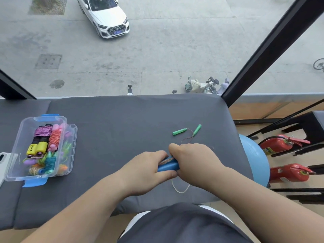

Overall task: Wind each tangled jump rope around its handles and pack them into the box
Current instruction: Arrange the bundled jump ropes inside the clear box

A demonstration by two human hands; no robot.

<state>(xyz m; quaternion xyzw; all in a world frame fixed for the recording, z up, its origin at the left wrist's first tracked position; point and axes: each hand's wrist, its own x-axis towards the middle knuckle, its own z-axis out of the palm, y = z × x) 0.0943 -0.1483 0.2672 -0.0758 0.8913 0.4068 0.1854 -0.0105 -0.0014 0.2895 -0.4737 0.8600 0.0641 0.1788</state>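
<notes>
Hands (173,163) gripping blue handles (168,166), mid-table (122,120)

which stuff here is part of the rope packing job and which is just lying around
Job: blue handles with part-wound rope, gripped by left hand and right hand; green-handled rope, loose on the table; clear box holding wound ropes.

Lying about: phone; blue ball; fire extinguishers.

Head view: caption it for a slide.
Left hand and right hand grip rope-wrapped blue handles; clear box sits left.
</notes>
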